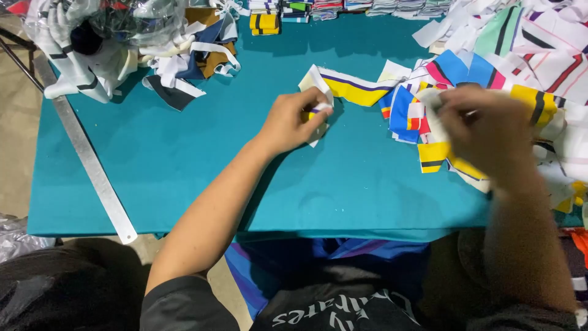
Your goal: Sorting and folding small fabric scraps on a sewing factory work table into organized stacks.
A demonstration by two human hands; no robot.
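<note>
— What's the surface like from your feed?

— I see a teal cloth-covered table [184, 165], a long metal ruler [86, 153] along its left edge, folded stacks at the far side.

— And the hands?

— My left hand [293, 122] is curled, pinching a yellow-and-white striped fabric strip [352, 89] flat near the table's middle. My right hand [490, 132] is blurred over the heap of coloured fabric scraps [520, 55] on the right; I can't tell its grip.
</note>
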